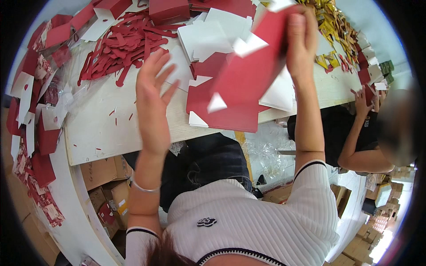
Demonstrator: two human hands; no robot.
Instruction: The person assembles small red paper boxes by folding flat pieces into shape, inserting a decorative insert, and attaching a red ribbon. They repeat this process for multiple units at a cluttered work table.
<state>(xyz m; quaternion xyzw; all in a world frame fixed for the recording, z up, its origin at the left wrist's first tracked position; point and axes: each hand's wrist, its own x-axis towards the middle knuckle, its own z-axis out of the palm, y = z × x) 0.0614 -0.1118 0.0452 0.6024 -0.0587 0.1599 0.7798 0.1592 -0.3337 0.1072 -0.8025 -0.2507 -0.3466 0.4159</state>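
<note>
A: Where's our right hand (301,40)?
B: Raised over the white table (102,128), fingers pinched on the top edge of a flat red card box blank (248,71).
A: Left hand (151,93)?
B: Open, fingers spread, holding nothing, just beside the blank. Red paper scraps (124,48) lie behind it.

- A packaging workshop where paper boxes are folded by hand.
- A long white worktable (97,128) lies under the spread fingers (153,66) of the left hand (153,102).
- Just beyond those fingertips, a heap of red die-cut offcuts (120,48).
- Flat red-and-white box blanks (226,111) stack below the right hand's fingers (301,26).
- Brown cartons (104,177) sit under the table.
- A co-worker (355,133) works well right of the fingers.
</note>
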